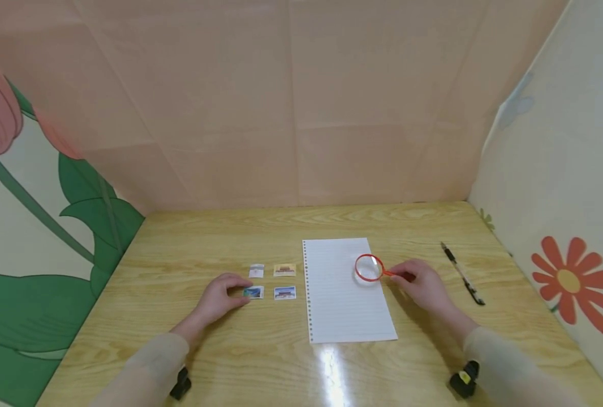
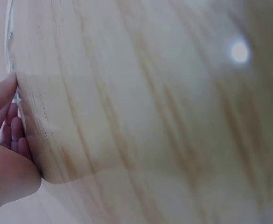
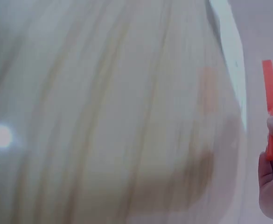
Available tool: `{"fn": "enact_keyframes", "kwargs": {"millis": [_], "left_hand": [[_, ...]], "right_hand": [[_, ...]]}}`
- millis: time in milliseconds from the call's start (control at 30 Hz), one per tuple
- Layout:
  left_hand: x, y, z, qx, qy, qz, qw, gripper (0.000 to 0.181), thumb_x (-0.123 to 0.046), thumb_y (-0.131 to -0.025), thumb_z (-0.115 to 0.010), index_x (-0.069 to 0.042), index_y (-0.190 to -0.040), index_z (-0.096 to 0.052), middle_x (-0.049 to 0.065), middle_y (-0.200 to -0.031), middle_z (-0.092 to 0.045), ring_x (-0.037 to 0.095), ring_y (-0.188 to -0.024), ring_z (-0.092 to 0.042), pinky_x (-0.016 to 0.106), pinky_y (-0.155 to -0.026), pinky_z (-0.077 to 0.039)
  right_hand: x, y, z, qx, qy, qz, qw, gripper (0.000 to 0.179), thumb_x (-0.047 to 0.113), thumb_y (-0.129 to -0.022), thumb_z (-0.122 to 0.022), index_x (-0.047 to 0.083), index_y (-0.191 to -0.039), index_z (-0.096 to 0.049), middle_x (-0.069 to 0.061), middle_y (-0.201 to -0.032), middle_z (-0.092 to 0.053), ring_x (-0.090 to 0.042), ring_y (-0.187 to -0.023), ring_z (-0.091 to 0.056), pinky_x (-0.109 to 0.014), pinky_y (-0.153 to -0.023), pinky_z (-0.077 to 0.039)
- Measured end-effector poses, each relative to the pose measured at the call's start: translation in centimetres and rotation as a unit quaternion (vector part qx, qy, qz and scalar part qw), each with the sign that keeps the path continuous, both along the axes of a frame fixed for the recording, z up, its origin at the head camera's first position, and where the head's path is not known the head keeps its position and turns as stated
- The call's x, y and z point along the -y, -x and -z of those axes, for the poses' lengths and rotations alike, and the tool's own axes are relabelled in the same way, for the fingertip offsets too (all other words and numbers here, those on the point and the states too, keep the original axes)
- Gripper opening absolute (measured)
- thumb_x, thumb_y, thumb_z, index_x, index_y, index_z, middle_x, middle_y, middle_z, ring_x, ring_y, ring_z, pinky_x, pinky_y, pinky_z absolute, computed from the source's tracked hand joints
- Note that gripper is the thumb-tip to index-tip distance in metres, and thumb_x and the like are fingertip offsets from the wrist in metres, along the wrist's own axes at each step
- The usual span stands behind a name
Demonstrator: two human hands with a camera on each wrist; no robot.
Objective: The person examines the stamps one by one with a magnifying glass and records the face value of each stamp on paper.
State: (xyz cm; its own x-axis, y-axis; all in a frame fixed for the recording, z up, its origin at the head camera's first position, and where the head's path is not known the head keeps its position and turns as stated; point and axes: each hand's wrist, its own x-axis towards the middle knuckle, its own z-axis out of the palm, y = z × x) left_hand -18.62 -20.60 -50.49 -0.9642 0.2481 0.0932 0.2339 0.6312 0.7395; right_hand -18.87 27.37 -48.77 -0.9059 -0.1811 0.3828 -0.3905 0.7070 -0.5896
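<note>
My left hand [image 1: 219, 298] is at a small stamp with a green and blue picture [image 1: 254, 292]. Its thumb and index finger lie at the stamp's lower and upper edges, pinching it close to the table. Three more stamps are near it: a pale one [image 1: 256, 271], a yellowish one [image 1: 284, 270] and one showing a building [image 1: 285, 293]. My right hand [image 1: 420, 281] grips the handle of a red magnifying glass [image 1: 384, 273], its lens over the right part of a lined sheet of paper [image 1: 342, 311]. In the right wrist view the magnifying glass [image 3: 270, 88] appears edge-on.
A black-capped pen [image 1: 461, 273] lies on the wooden table [image 1: 240, 350] to the right of my right hand. A pinkish covering [image 1: 291, 113] stands along the table's back edge, with flower-patterned walls [image 1: 566, 169] at both sides.
</note>
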Motion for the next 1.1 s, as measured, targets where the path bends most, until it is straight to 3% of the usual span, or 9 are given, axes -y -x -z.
{"fn": "enact_keyframes", "kwargs": {"millis": [233, 533, 800, 1100], "left_hand": [[0.0, 0.1, 0.1, 0.003, -0.003, 0.003, 1.0000, 0.031, -0.011, -0.078, -0.084, -0.011, -0.108, -0.076, 0.004, -0.111, -0.067, 0.027, -0.110, -0.059, 0.048, -0.103, -0.043], [-0.1, 0.0, -0.2, 0.014, -0.012, 0.002, 0.9998, 0.030, -0.007, -0.078, -0.084, -0.012, -0.106, -0.076, 0.003, -0.111, -0.067, 0.026, -0.110, -0.059, 0.047, -0.103, -0.043], [0.4, -0.1, 0.1, -0.026, -0.011, 0.033, 0.9991, 0.029, -0.008, -0.077, -0.084, -0.010, -0.105, -0.076, 0.003, -0.108, -0.068, 0.026, -0.105, -0.061, 0.049, -0.098, -0.046], [0.8, 0.0, 0.3, -0.033, -0.020, 0.050, 0.9980, 0.028, -0.011, -0.076, -0.085, -0.011, -0.102, -0.076, 0.000, -0.104, -0.067, 0.023, -0.103, -0.061, 0.047, -0.098, -0.046]], "right_hand": [[4.5, 0.3, 0.2, -0.003, 0.030, -0.053, 0.9982, 0.019, -0.006, -0.078, -0.079, 0.010, -0.089, -0.076, 0.003, -0.086, -0.065, -0.014, -0.079, -0.054, -0.023, -0.066, -0.047], [11.2, 1.0, 0.6, -0.059, 0.044, -0.138, 0.9876, 0.021, -0.006, -0.075, -0.081, 0.012, -0.085, -0.076, 0.005, -0.080, -0.063, -0.012, -0.074, -0.053, -0.024, -0.064, -0.045], [16.5, 0.6, 0.4, -0.039, 0.036, -0.169, 0.9842, 0.015, 0.000, -0.078, -0.081, 0.012, -0.085, -0.076, 0.005, -0.083, -0.064, -0.012, -0.078, -0.053, -0.026, -0.068, -0.046], [20.7, 0.3, 0.5, -0.038, 0.020, -0.183, 0.9823, 0.012, 0.003, -0.079, -0.081, 0.012, -0.085, -0.076, 0.004, -0.082, -0.065, -0.014, -0.081, -0.055, -0.029, -0.074, -0.047]]}}
